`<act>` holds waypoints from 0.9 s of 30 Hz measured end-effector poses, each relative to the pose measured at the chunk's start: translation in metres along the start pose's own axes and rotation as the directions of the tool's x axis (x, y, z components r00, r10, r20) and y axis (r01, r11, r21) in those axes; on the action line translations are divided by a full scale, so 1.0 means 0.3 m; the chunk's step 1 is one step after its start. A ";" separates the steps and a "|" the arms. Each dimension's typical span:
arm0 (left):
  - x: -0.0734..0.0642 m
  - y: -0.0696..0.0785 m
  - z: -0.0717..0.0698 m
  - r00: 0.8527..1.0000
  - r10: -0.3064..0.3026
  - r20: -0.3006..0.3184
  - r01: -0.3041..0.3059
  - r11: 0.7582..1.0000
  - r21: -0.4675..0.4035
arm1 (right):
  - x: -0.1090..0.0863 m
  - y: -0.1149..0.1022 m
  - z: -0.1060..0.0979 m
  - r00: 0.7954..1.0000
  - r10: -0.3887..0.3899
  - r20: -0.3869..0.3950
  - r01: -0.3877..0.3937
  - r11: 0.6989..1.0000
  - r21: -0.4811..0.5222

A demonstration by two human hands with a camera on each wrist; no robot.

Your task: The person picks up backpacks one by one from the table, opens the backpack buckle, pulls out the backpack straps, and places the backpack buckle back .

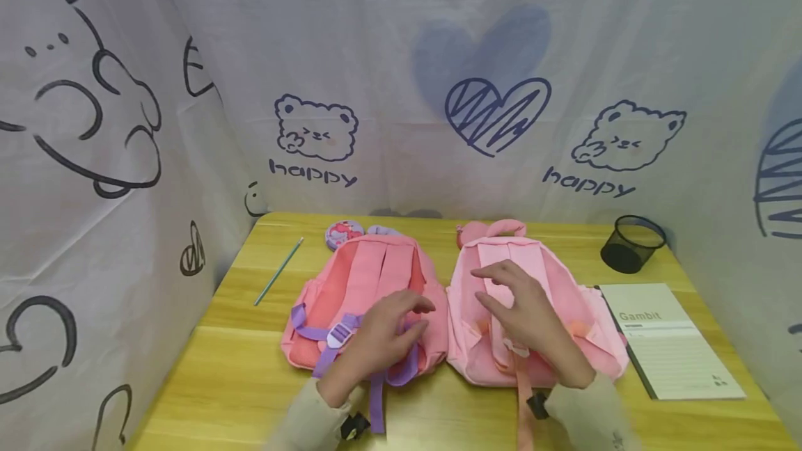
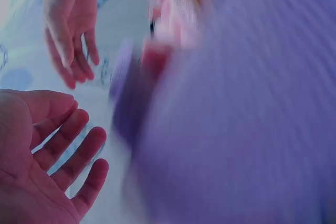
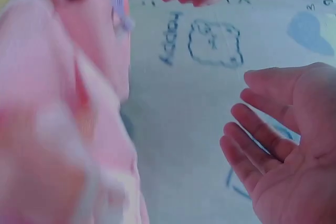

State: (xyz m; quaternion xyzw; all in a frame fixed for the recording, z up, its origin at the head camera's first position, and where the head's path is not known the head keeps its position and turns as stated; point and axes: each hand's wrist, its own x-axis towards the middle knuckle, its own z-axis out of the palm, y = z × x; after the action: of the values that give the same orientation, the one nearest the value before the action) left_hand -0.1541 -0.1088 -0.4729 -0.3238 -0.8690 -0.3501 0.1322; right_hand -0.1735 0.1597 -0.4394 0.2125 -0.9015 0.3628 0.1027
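Two small pink backpacks lie side by side on the table, shoulder straps facing up. The left, coral-pink backpack (image 1: 370, 263) has purple webbing straps with a buckle (image 1: 340, 335). The right backpack (image 1: 466, 339) is lighter pink with orange webbing. Over the left one hovers my left hand (image 1: 382, 333), its fingers loosely bent and holding nothing. My right hand (image 1: 523, 305) is above the lighter backpack, thumb and fingers spread. In the left wrist view, blurred purple webbing (image 2: 252, 108) passes close to the camera. Both palms appear bare in the wrist views.
A pencil (image 1: 278, 271) lies at the left of the table. To the right are a notebook (image 1: 677, 346) marked Gambit and a black mesh pen holder (image 1: 633, 246). A round purple pouch (image 1: 344, 233) sits behind the left backpack. Printed curtains (image 1: 388, 54) surround the table (image 1: 219, 367).
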 end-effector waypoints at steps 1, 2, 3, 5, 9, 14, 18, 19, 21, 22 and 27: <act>0.018 0.017 0.025 1.000 0.012 0.018 -0.012 1.000 -0.019 | -0.015 0.016 -0.025 1.000 0.023 0.004 -0.023 1.000 -0.008; 0.035 0.031 0.054 0.999 0.010 0.039 -0.008 0.999 -0.042 | -0.030 0.035 -0.047 0.999 0.041 0.006 -0.041 0.999 -0.014; 0.052 0.045 0.085 0.998 0.010 0.058 -0.007 0.998 -0.061 | -0.047 0.056 -0.066 0.998 0.059 0.008 -0.059 0.998 -0.018; 0.086 0.065 0.151 0.996 -0.006 0.093 0.016 0.994 -0.104 | -0.080 0.100 -0.093 0.997 0.078 0.006 -0.078 0.996 -0.033; 0.143 0.093 0.276 0.991 -0.034 0.126 0.051 0.990 -0.128 | -0.138 0.187 -0.108 0.997 0.083 -0.002 -0.083 0.995 -0.049; 0.187 0.123 0.377 0.994 -0.052 0.095 0.059 0.996 -0.071 | -0.182 0.261 -0.083 0.999 0.050 -0.001 -0.050 0.997 -0.052; 0.199 0.138 0.424 0.994 -0.084 0.064 0.087 0.995 -0.048 | -0.204 0.300 -0.058 1.000 0.017 -0.014 -0.018 0.999 -0.031; 0.198 0.140 0.430 0.993 -0.096 0.062 0.100 0.994 -0.054 | -0.209 0.308 -0.052 1.000 0.014 -0.017 -0.014 1.000 -0.021; 0.195 0.138 0.439 0.991 -0.121 0.061 0.126 0.989 -0.073 | -0.217 0.321 -0.041 1.000 0.010 -0.021 -0.010 1.000 -0.001; 0.192 0.137 0.441 0.989 -0.131 0.064 0.136 0.987 -0.087 | -0.220 0.325 -0.036 1.000 0.016 -0.020 -0.016 1.000 0.006; 0.173 0.126 0.450 0.989 -0.134 0.062 0.140 0.983 -0.120 | -0.238 0.346 -0.010 0.999 0.042 -0.020 -0.043 0.999 -0.008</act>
State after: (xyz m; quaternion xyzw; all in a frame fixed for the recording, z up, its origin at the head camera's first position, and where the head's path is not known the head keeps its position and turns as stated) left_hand -0.1689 0.0298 -0.5266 -0.2801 -0.8689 -0.4030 0.0641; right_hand -0.1576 0.2509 -0.5249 0.1892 -0.9063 0.3631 0.1050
